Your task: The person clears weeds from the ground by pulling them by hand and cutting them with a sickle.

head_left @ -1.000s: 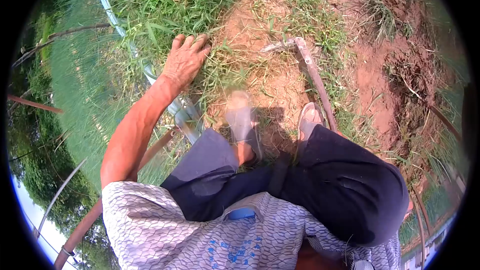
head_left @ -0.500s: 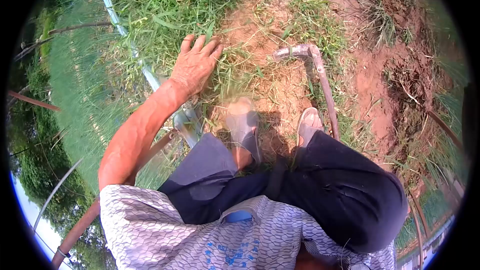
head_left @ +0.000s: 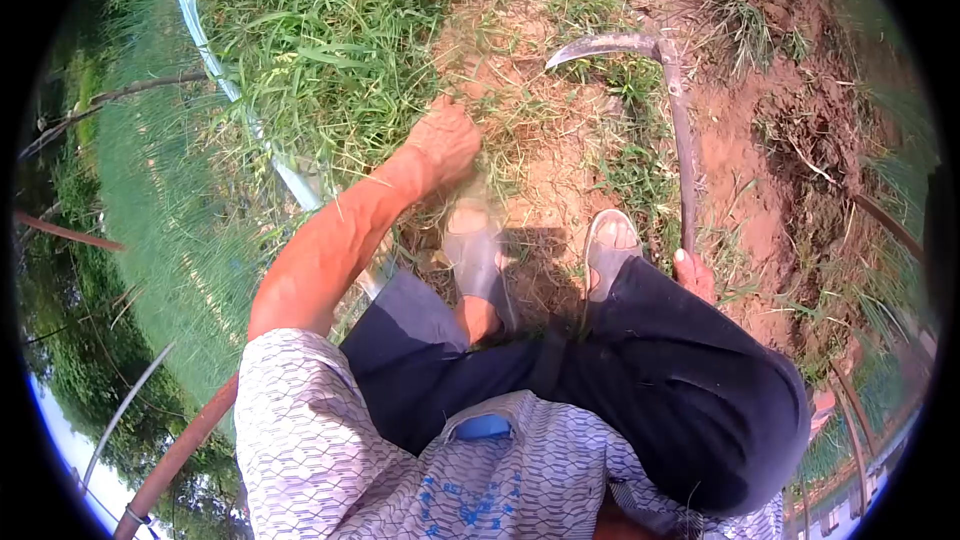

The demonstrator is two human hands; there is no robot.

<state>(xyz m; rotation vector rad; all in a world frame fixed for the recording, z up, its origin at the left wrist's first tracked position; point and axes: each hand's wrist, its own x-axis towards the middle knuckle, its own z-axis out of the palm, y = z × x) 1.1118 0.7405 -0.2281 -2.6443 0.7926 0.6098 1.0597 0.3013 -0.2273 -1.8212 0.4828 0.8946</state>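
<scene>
My left hand (head_left: 446, 143) is closed low over the cut grass (head_left: 500, 130), its fingers curled and partly hidden in stalks. Beside my right knee, my right hand (head_left: 695, 276) is wrapped round the handle of a sickle (head_left: 681, 140). The sickle's curved blade (head_left: 605, 45) points left above bare soil and short weeds. Thick green grass (head_left: 340, 50) grows just beyond my left hand.
A pale blue hose or plastic strip (head_left: 205, 45) runs along the left. Thin green plants (head_left: 150, 180) stand beyond it. My sandalled feet (head_left: 610, 250) are below the hands. A rusty pole (head_left: 180, 450) rises at lower left.
My left hand has moved right and its fingers have curled closed. The sickle has shifted up and to the right, and my right hand has come into view on its handle.
</scene>
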